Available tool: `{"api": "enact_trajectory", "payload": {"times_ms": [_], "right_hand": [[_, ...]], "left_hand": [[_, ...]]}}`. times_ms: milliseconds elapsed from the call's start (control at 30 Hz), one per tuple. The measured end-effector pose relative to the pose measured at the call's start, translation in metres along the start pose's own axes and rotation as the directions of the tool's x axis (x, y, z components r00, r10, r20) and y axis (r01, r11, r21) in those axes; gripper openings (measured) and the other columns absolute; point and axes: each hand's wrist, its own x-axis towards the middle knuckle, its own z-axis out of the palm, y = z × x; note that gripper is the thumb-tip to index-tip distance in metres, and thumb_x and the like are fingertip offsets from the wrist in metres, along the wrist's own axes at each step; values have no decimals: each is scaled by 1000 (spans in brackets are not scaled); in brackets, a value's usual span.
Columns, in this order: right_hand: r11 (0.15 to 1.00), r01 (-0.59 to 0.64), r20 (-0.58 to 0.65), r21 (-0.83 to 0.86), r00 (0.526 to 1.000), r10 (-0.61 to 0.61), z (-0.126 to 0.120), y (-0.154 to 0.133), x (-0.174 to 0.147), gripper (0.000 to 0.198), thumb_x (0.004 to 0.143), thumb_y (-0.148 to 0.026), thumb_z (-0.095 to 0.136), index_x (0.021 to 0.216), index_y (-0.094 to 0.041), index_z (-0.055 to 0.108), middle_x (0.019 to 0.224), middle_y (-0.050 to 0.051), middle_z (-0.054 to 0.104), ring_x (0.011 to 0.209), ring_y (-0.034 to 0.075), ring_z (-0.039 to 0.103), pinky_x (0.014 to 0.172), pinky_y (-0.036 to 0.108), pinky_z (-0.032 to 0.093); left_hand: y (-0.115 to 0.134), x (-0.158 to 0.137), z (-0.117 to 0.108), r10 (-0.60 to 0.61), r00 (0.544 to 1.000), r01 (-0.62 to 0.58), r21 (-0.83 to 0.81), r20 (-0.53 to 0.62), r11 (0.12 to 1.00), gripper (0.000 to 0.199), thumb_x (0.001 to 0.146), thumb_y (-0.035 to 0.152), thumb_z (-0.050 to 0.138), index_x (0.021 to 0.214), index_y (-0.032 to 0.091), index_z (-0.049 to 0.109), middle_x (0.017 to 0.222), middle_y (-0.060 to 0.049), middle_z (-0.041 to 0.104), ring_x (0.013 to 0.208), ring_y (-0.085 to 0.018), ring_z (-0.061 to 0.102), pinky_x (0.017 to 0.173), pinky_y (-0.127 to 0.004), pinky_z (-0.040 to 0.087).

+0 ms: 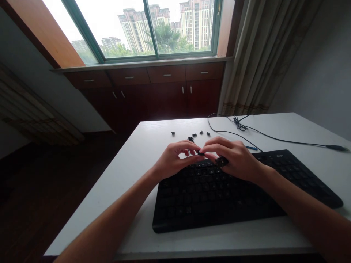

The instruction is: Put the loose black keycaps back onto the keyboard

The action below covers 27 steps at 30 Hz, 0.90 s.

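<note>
Above the upper edge of a black keyboard (203,208), my left hand (174,159) pinches a small black keycap (201,153) between thumb and fingertips. My right hand (240,157) meets it there, its thumb and fingertips closed on the same keycap. Another dark object (221,161) is tucked under the curled fingers of my right hand; its kind cannot be made out. Just beyond my left fingertips lies a dark piece (190,139), partly hidden. Both wrists hang over the keyboard, and my right hand and forearm cover part of its keys.
Several small black pieces, one a keycap (173,133), lie on the white table (131,175) past my hands. A black cable (285,139) with a tied bundle runs across the far right. A thin blue item (251,148) lies behind the keyboard.
</note>
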Motion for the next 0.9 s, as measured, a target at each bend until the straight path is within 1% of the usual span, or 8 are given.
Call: {"api": "enact_trajectory", "payload": {"times_ms": [133, 233, 400, 467, 567, 700, 833, 900], "right_hand": [[999, 37, -59, 18, 998, -36, -1, -2, 1, 26, 90, -13, 60, 113, -24, 62, 112, 6, 69, 83, 15, 68, 69, 28, 53], [999, 44, -91, 22, 995, -42, -2, -4, 3, 14, 91, -18, 63, 105, -23, 63, 108, 6, 69, 80, 14, 67, 67, 28, 53], [997, 70, -110, 16, 992, -68, -2, -4, 3, 24, 91, -20, 66, 114, -22, 62, 108, 6, 70, 78, 13, 66, 62, 26, 52], [996, 77, -112, 51, 991, -71, -1, -4, 4, 29, 90, -20, 67, 118, -23, 63, 109, 6, 69, 82, 14, 67, 66, 27, 54], [987, 69, -125, 144, 991, -51, -2, -6, 7, 25, 89, -22, 69, 114, -22, 67, 109, 7, 69, 89, 15, 68, 73, 28, 56], [986, -22, -232, 168, 971, 61, -11, -9, 10, 15, 87, -25, 72, 102, -22, 71, 105, 6, 74, 85, 16, 70, 74, 28, 57], [971, -212, -309, 106, 922, 235, -25, -4, 10, 16, 86, -30, 74, 100, -23, 73, 93, 2, 77, 66, 14, 69, 69, 29, 55], [958, -275, -324, 80, 902, 286, -30, 1, 10, 16, 87, -32, 72, 100, -23, 73, 88, 1, 77, 62, 14, 67, 67, 29, 54]], "left_hand": [[3, 0, -2, -61, 994, 75, -167, 89, 983, 22, 86, 33, 73, 104, 21, 75, 105, -8, 70, 94, -21, 66, 81, -33, 54], [8, 0, -3, -76, 986, 108, -227, 149, 968, 22, 90, 33, 68, 108, 22, 74, 103, -7, 70, 97, -21, 66, 82, -32, 53], [12, 1, -4, -69, 979, 103, -174, 192, 979, 26, 95, 34, 61, 112, 19, 74, 105, -9, 70, 99, -21, 64, 86, -32, 52], [12, 0, -3, -45, 976, 77, -144, 214, 987, 27, 96, 33, 58, 115, 20, 74, 111, -10, 68, 101, -21, 64, 90, -33, 52], [14, -1, -3, 1, 976, 24, -112, 216, 993, 28, 98, 32, 56, 117, 22, 73, 122, -10, 65, 109, -22, 62, 93, -33, 51], [17, -2, -2, 4, 988, 14, -114, 155, 993, 28, 96, 31, 59, 121, 24, 70, 125, -9, 64, 107, -21, 63, 85, -29, 52], [15, -2, -1, -44, 997, 48, -57, 70, 997, 28, 95, 33, 61, 118, 21, 71, 119, -9, 68, 111, -22, 63, 90, -30, 52], [13, -1, -1, -68, 997, 69, -28, 31, 997, 28, 94, 35, 62, 116, 21, 71, 116, -8, 70, 109, -22, 64, 91, -31, 52]]}}
